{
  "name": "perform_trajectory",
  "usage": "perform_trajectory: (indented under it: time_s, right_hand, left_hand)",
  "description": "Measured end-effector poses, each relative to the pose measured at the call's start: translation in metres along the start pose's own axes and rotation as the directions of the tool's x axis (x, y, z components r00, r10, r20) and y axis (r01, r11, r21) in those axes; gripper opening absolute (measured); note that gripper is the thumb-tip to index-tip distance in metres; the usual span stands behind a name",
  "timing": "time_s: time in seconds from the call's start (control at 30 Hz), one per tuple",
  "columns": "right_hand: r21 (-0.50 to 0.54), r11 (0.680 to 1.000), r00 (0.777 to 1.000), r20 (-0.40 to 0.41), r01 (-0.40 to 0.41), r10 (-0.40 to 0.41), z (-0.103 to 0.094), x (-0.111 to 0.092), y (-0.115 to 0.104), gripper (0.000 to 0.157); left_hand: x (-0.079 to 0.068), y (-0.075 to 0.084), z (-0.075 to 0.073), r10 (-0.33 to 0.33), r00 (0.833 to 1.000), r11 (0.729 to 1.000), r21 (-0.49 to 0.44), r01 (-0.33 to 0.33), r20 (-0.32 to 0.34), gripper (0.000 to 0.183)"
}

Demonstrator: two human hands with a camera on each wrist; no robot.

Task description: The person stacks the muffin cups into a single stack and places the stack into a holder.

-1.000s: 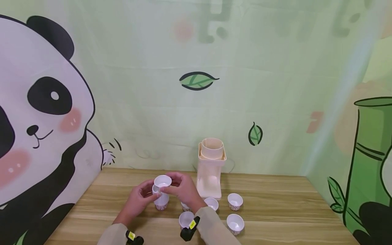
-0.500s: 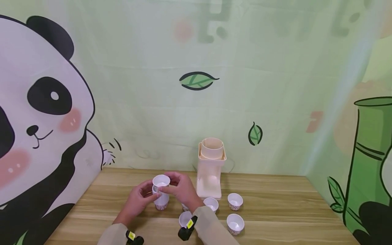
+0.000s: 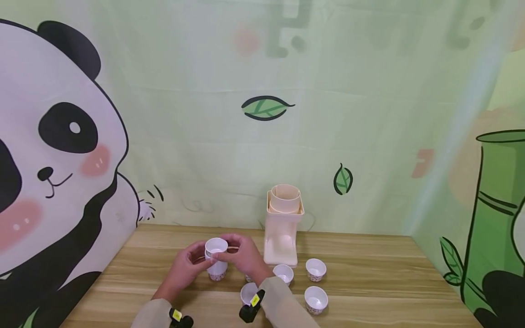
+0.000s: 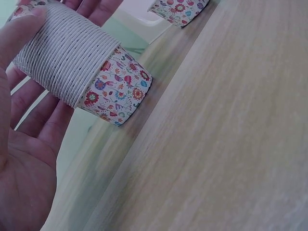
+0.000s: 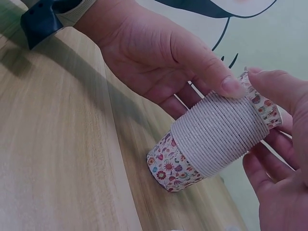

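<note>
A tall stack of nested paper cups [image 3: 217, 272] with a floral print stands at the left-centre of the table; its ribbed white rims [image 4: 67, 53] show in the left wrist view. My left hand [image 3: 185, 268] grips the stack from the left, thumb across the rims. From the right, my right hand [image 3: 247, 258] pinches the uppermost paper cup [image 3: 216, 246] near its rim. That cup's printed wall [image 5: 267, 109] still shows above the rims in the right wrist view, so it sits only partly inside the stack. The fingers hide parts of both.
Several single floral cups stand upright to the right, including one at the back [image 3: 316, 269], one in front [image 3: 316, 299] and one near my sleeve [image 3: 283, 274]. A pink plastic holder [image 3: 280, 241] with a round tube stands behind them against the printed backdrop.
The uppermost cup has shifted slightly left, then down towards the stack, with my right hand holding it. My left hand has stayed in place around the stack.
</note>
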State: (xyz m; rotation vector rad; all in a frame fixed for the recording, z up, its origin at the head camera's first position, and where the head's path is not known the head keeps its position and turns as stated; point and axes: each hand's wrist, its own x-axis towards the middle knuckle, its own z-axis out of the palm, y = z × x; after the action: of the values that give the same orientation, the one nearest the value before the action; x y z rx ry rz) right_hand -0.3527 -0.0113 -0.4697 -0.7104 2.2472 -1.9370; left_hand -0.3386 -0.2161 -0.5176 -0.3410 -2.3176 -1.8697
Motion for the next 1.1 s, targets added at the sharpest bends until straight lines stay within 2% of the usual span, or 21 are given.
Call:
perform_trajectory:
  time_s: [0.27, 0.5, 0.77, 1.1]
  right_hand:
    - [-0.020, 1.000, 0.999, 0.040, 0.011, -0.010, -0.002, 0.001, 0.003, 0.046]
    - [-0.026, 0.999, 0.997, 0.067, -0.022, 0.024, -0.006, 0.001, 0.003, 0.046]
    - [-0.041, 0.999, 0.996, 0.084, -0.025, 0.028, -0.007, 0.001, 0.003, 0.040]
    - [-0.053, 0.998, 0.994, 0.098, -0.034, 0.039, -0.009, 0.004, 0.007, 0.042]
  left_hand:
    - [0.000, 0.000, 0.000, 0.000, 1.000, 1.000, -0.003, 0.000, -0.005, 0.051]
    - [-0.002, 0.006, 0.000, -0.049, 0.999, 0.999, -0.001, 0.049, -0.006, 0.051]
    - [-0.001, 0.010, -0.006, -0.078, 0.996, 0.997, 0.015, 0.078, 0.048, 0.052]
    - [0.000, 0.012, -0.011, -0.086, 0.993, 0.996, 0.040, 0.083, 0.084, 0.055]
